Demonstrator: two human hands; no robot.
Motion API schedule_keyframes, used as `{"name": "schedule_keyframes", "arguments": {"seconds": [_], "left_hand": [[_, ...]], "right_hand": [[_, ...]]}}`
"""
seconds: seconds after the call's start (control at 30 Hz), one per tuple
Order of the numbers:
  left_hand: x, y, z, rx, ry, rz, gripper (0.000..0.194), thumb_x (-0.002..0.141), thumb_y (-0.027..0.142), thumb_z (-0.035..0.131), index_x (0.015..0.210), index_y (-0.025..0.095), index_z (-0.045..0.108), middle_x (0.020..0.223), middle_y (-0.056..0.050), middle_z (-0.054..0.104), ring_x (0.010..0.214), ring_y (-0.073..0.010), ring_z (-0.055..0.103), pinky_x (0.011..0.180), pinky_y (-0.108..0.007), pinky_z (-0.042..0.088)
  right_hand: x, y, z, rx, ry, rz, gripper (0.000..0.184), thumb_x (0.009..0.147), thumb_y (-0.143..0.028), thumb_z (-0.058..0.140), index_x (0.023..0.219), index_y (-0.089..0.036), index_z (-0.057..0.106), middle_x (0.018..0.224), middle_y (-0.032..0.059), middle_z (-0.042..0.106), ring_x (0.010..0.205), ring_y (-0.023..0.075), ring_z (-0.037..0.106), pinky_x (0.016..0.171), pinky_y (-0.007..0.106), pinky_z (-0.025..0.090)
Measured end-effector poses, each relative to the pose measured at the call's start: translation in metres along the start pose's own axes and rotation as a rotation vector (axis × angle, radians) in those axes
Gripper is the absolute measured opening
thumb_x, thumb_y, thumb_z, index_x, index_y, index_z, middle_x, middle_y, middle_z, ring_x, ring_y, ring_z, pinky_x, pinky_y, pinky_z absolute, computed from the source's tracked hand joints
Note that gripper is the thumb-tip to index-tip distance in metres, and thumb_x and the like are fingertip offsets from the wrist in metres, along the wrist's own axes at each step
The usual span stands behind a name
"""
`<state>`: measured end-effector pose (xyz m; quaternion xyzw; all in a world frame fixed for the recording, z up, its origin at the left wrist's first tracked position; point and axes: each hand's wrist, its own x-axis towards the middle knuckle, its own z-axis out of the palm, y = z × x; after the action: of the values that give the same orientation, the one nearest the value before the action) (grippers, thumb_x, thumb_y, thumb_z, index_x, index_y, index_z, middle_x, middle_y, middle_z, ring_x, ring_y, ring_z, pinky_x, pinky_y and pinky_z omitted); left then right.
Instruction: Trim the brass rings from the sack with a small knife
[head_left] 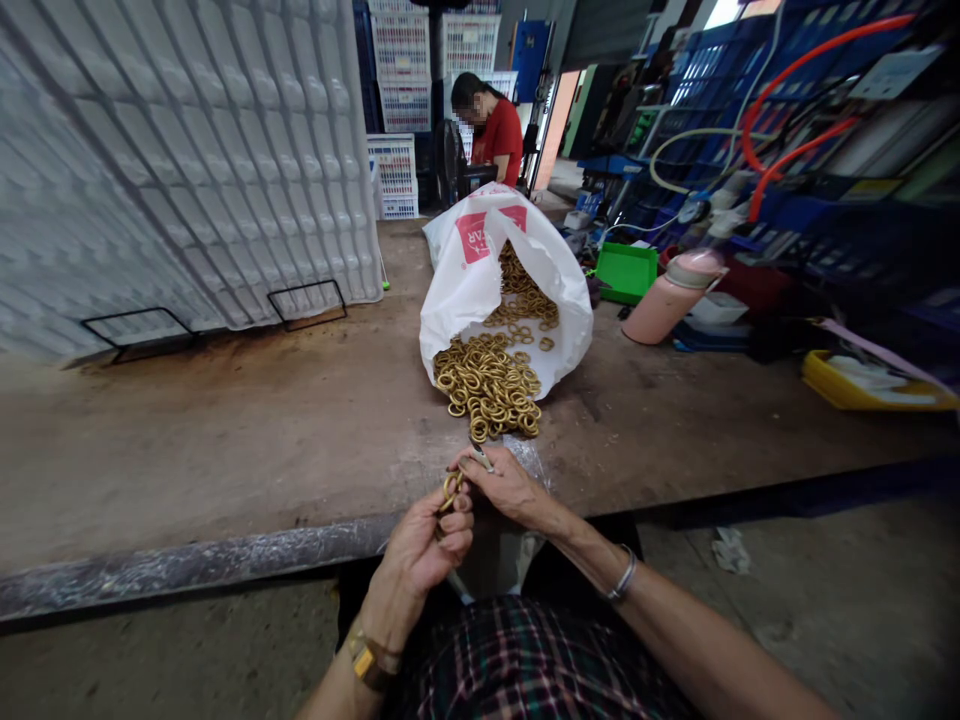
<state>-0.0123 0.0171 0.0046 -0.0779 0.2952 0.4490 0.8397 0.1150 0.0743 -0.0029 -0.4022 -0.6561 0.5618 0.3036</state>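
My left hand (pixel 424 545) is closed around a few brass-coloured rings (pixel 452 487), which stick up between thumb and fingers above the table's front edge. Close beside it, my right hand (pixel 514 488) grips a small tool with a dark tip (pixel 481 458); its exact kind is hard to make out. The right fingertips are at the rings, and I cannot tell whether the tool touches them. Just beyond both hands, a heap of similar rings (pixel 487 385) spills from the mouth of a white plastic sack (pixel 457 300) lying on the table.
White ribbed trays (pixel 262 150) stand at the left against black wire supports (pixel 307 305). To the right are a green tray (pixel 626 272), a pink bottle (pixel 667 305) and a yellow tray (pixel 862 390). A person in red (pixel 504 135) sits beyond the wooden table (pixel 225 440).
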Motion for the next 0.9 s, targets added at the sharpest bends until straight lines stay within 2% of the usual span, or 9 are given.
{"name": "schedule_keyframes", "arguments": {"seconds": [0.27,0.47,0.67,0.9], "left_hand": [[0.0,-0.002,0.003,-0.049,-0.003,0.016,0.02,0.089,0.013,0.034,0.074,0.012,0.047,0.058,0.003,0.039,0.035,0.001,0.027,0.031,-0.008,0.016],[-0.003,-0.004,0.002,-0.066,0.009,-0.008,0.027,0.092,0.016,0.027,0.075,0.011,0.047,0.057,0.003,0.041,0.034,0.0007,0.028,0.03,-0.008,0.017],[-0.004,-0.003,0.002,-0.069,0.006,-0.02,0.026,0.092,0.016,0.028,0.075,0.011,0.047,0.056,0.004,0.039,0.034,0.0011,0.027,0.029,-0.007,0.018],[-0.002,-0.002,-0.001,-0.065,0.003,-0.038,0.024,0.091,0.015,0.032,0.075,0.008,0.049,0.055,0.004,0.039,0.033,0.0012,0.028,0.029,-0.008,0.017]], "right_hand": [[-0.003,0.001,-0.004,-0.082,-0.043,-0.037,0.026,0.082,-0.04,0.05,0.089,-0.017,0.062,0.076,0.0015,0.065,0.069,0.0133,0.058,0.065,0.024,0.044],[-0.003,-0.002,-0.003,-0.007,-0.086,-0.014,0.033,0.083,-0.046,0.046,0.08,-0.018,0.062,0.071,0.0008,0.064,0.065,0.0129,0.058,0.062,0.023,0.044],[-0.002,-0.006,-0.002,0.03,-0.047,0.004,0.033,0.081,-0.046,0.047,0.076,-0.017,0.062,0.064,0.0,0.061,0.06,0.0128,0.055,0.059,0.024,0.043],[0.001,0.007,0.0,0.07,-0.032,0.024,0.034,0.083,-0.044,0.045,0.074,-0.015,0.06,0.061,-0.0007,0.058,0.056,0.0101,0.052,0.055,0.021,0.041]]}}
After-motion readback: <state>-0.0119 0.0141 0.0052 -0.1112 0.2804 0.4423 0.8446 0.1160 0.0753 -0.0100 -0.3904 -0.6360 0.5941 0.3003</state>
